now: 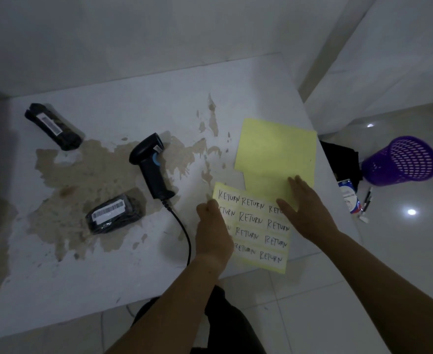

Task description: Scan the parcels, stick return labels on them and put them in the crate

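The label sheet (256,226) lies directly under both hands at the table's (133,290) near right corner, its long axis running 12 to 6 o'clock. The left hand (214,226) is curled at the sheet's 9 o'clock edge and seems to pinch it there, perhaps lifting a label. The right hand (310,213) rests flat with straight fingers on the 2 o'clock corner. The near parcel (114,213) lies at 9 o'clock from the left hand, which is closer to it, with its long axis running 8 to 2 o'clock and its barcode up. The far parcel (53,126) sits at 10 o'clock. The purple crate (401,159) stands on the floor at 2 o'clock from the right hand, well apart
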The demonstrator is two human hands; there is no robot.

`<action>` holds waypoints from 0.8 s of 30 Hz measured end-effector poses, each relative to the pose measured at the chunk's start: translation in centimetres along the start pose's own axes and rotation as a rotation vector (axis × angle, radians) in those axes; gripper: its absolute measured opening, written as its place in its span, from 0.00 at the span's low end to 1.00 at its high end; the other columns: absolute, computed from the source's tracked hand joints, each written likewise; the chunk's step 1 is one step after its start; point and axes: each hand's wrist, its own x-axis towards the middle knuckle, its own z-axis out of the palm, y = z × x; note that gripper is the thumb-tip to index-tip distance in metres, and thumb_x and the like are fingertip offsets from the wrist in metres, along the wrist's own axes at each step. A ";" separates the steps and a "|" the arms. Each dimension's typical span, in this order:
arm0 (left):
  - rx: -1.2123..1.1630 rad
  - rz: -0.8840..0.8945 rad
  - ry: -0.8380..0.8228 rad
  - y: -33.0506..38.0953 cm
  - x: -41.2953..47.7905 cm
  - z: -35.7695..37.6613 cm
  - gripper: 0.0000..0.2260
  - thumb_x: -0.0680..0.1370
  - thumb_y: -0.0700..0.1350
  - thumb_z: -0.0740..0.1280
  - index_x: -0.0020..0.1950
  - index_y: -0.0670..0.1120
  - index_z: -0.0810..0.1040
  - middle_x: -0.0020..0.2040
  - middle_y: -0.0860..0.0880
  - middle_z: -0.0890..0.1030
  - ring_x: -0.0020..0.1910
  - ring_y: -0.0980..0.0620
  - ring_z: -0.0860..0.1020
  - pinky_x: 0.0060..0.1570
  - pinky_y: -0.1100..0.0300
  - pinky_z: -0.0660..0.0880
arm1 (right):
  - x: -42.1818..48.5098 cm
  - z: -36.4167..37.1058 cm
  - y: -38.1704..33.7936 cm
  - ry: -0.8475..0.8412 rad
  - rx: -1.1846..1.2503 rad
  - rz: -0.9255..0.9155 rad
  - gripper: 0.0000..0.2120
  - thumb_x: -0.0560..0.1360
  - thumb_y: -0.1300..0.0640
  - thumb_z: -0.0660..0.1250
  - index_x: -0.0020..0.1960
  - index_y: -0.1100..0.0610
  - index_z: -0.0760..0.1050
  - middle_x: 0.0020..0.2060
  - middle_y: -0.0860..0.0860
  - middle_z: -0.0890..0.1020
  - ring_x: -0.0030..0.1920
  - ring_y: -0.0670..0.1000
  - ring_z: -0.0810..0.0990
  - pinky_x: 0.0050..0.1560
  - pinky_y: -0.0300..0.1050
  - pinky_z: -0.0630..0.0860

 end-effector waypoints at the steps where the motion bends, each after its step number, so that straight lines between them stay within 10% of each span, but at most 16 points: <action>1: -0.070 0.020 -0.026 0.0 0.0 -0.6 0.28 0.76 0.34 0.70 0.69 0.45 0.59 0.64 0.48 0.68 0.57 0.43 0.78 0.46 0.59 0.75 | -0.5 0.2 0.4 -0.005 -0.030 -0.026 0.34 0.80 0.40 0.60 0.80 0.53 0.54 0.80 0.51 0.54 0.79 0.54 0.56 0.74 0.55 0.60; 6: -0.364 0.125 -0.193 0.4 -0.7 -6.8 0.21 0.81 0.40 0.67 0.65 0.53 0.58 0.58 0.51 0.77 0.46 0.60 0.80 0.37 0.67 0.79 | -1.4 0.0 1.1 -0.014 0.061 -0.019 0.31 0.81 0.38 0.51 0.80 0.51 0.57 0.78 0.50 0.62 0.78 0.52 0.60 0.75 0.52 0.60; 11: -0.753 0.086 0.051 0.4 -0.3 -11.3 0.20 0.79 0.36 0.69 0.62 0.52 0.64 0.56 0.52 0.80 0.47 0.60 0.83 0.42 0.62 0.82 | -4.4 1.3 1.4 0.003 0.128 -0.053 0.33 0.81 0.34 0.42 0.73 0.52 0.70 0.67 0.52 0.78 0.65 0.52 0.76 0.64 0.58 0.75; 15: -0.606 0.081 0.116 0.1 0.6 -8.2 0.21 0.79 0.39 0.70 0.62 0.54 0.62 0.66 0.46 0.73 0.61 0.50 0.78 0.55 0.49 0.81 | -8.7 3.8 -0.1 0.087 0.138 -0.080 0.26 0.81 0.46 0.52 0.69 0.59 0.74 0.62 0.56 0.80 0.60 0.55 0.80 0.62 0.52 0.78; 21: -0.359 -0.010 0.031 -1.0 0.5 -2.1 0.24 0.80 0.42 0.70 0.69 0.49 0.60 0.57 0.49 0.76 0.43 0.62 0.76 0.33 0.72 0.72 | -11.1 4.7 -0.1 0.290 0.245 0.012 0.09 0.77 0.68 0.65 0.56 0.61 0.77 0.49 0.55 0.81 0.48 0.54 0.80 0.47 0.44 0.75; 24: -0.083 0.056 0.040 -2.1 0.6 -1.0 0.27 0.77 0.48 0.74 0.70 0.48 0.64 0.64 0.48 0.71 0.59 0.51 0.73 0.52 0.64 0.72 | -10.5 3.3 -0.2 0.434 0.202 -0.013 0.10 0.73 0.71 0.65 0.49 0.58 0.72 0.46 0.51 0.75 0.47 0.52 0.74 0.44 0.47 0.73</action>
